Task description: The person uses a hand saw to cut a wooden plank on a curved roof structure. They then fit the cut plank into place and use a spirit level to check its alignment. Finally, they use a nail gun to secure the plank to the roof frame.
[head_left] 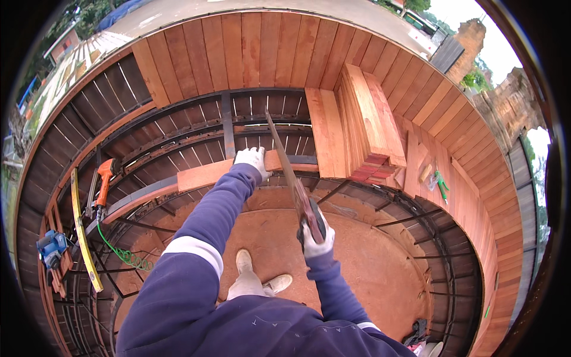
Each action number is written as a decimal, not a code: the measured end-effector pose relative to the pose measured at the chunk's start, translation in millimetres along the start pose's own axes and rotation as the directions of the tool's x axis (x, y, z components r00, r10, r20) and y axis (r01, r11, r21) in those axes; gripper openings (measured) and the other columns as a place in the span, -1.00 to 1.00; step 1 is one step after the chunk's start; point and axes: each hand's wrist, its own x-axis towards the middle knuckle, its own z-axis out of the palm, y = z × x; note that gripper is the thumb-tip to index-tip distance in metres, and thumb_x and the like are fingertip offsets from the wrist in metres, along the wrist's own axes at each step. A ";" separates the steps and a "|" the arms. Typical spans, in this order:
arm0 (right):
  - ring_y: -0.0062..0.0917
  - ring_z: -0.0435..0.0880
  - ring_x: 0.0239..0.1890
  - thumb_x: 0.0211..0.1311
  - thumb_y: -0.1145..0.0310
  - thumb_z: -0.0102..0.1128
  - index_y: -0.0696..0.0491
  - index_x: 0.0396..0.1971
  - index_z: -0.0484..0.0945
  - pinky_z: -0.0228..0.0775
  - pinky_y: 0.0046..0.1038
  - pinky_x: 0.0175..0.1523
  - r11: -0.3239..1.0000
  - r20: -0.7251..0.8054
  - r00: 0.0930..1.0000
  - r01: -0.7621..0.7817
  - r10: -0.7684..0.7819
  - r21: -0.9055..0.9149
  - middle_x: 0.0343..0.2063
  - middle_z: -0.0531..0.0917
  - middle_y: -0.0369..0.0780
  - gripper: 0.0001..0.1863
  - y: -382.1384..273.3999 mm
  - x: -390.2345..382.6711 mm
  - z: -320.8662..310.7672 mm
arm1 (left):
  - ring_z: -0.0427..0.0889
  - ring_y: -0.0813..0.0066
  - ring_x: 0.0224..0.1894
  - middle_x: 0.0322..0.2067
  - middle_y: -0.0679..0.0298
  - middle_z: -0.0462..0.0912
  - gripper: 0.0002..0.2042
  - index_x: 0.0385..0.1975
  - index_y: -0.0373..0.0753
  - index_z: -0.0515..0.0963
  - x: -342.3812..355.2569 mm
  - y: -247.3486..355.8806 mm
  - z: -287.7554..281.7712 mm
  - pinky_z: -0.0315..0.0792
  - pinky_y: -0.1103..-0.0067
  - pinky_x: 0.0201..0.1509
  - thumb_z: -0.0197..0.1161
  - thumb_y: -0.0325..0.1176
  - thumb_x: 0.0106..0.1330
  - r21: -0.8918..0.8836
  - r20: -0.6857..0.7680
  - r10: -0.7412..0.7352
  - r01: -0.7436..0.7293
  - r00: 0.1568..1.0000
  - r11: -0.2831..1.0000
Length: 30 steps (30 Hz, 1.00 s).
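— What is surrounding the person?

— A curved outdoor deck is wrapping around them: reddish planks are covering the far and right parts, while a bare dark metal frame is showing on the left and near side, with red earth lying below.

— What is the left hand doing?

— Gloved in white, it is pressing down on a wooden board, its fingers lying closed over the board's far edge. The board is resting across the frame, its long axis running left to right and rising slightly toward the right.

— And the right hand?

— Its fingers are wrapping tight around the handle of a handsaw. The blade is running away from the person, tip pointing far and slightly left, crossing the board just right of the left hand.

— Anything else nearby?

— A stack of planks is sitting to the right, an orange power tool and a yellow level are lying on the left, and a blue tool is sitting near the left edge.
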 end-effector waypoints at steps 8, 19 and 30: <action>-0.56 0.67 -0.35 0.27 0.51 0.20 0.17 0.34 0.46 0.56 -0.48 -0.19 0.969 0.038 0.970 -0.242 0.241 0.041 -0.25 0.72 -0.15 -0.42 -27.7 -90.3 -52.5 | 0.60 0.15 0.19 0.13 0.10 0.61 -0.28 0.20 -0.24 0.47 -1.7 5.5 -3.6 0.46 0.33 0.28 0.41 0.13 0.14 -0.005 -0.046 0.003 -0.004 0.999 1.000; -0.07 0.75 -0.06 0.24 0.45 0.31 0.16 0.27 0.48 0.59 -0.32 0.02 0.987 -0.033 0.992 0.121 -0.125 -0.105 0.00 0.70 0.06 -0.43 -8.7 -22.1 -15.5 | 0.54 0.17 0.26 0.19 0.07 0.56 -0.11 0.38 -0.25 0.33 5.8 6.5 3.2 0.39 0.35 0.34 0.43 0.17 0.11 0.025 -0.036 -0.041 0.042 0.999 0.999; -0.55 0.64 -0.34 0.28 0.52 0.24 0.21 0.29 0.47 0.52 -0.49 -0.17 0.994 -0.036 0.995 -0.089 0.091 0.062 -0.29 0.69 -0.18 -0.46 8.7 -0.1 4.1 | 0.59 0.13 0.20 0.11 0.05 0.62 -0.23 0.23 -0.26 0.44 8.4 4.2 4.9 0.44 0.35 0.31 0.44 0.12 0.10 -0.018 -0.072 0.002 -0.003 0.997 1.000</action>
